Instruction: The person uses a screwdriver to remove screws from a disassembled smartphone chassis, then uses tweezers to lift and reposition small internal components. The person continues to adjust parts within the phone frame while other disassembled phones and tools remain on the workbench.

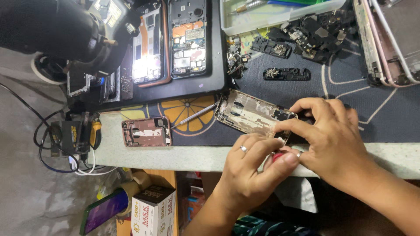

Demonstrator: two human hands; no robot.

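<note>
Opened phone chassis (251, 116), a rose-gold mid-frame with its back off, lies tilted on the dark patterned work mat (385, 109), near end at the mat's front edge. Right hand (334, 140) pinches that near end, thumb and forefinger closed on the frame's corner; most of the chassis extends away from the grip, up and to the left. Left hand (251, 166) sits just below and touching the right, fingers curled shut around a small red-handled tool (277, 156), mostly hidden under the thumb; tip not visible. A ring shows on each hand.

Left of the grip, a thin metal pry tool (194, 116) lies on the mat, its tip touching the chassis's far end. Further left, a second small pink phone frame (146, 131) lies flat at the mat's edge. Beyond the chassis, two stripped phones (170, 41) lie side by side on a black pad. Above the right hand, loose black inner parts (306, 35) are heaped near a clear plastic tray (262, 17). Well left, a yellow-handled tool (96, 133) lies among cables.
</note>
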